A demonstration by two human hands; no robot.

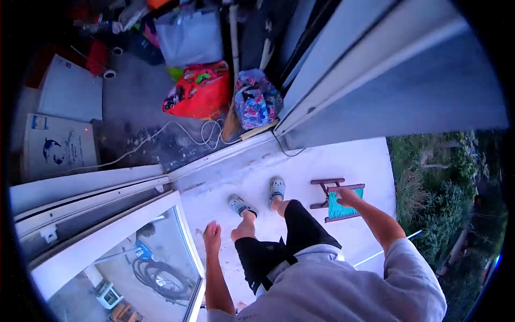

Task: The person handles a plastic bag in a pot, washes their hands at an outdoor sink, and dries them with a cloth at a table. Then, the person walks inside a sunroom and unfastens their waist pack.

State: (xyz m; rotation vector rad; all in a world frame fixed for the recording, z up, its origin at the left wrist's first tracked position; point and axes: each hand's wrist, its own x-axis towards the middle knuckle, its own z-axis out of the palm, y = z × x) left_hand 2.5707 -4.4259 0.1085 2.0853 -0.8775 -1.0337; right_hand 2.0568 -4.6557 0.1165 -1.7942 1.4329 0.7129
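My right hand (348, 198) is at the upper bar of a small folding stool (346, 211), and its fingers look closed on that bar. The stool has a brown frame and a green woven seat; its legs point left, toward my feet. Whether the legs rest on the floor, I cannot tell. My left hand (212, 236) hangs out to the left, near the white-framed glass door, with nothing visible in it and the fingers loosely apart.
Beyond a doorway sill (225, 155) lie a red bag (201, 94), a flowered bag (257, 102), a white cable (179, 124) and a white printed box (60, 142). The glass door (188, 231) stands at left. Plants (445, 198) border the pale floor (370, 161) at right.
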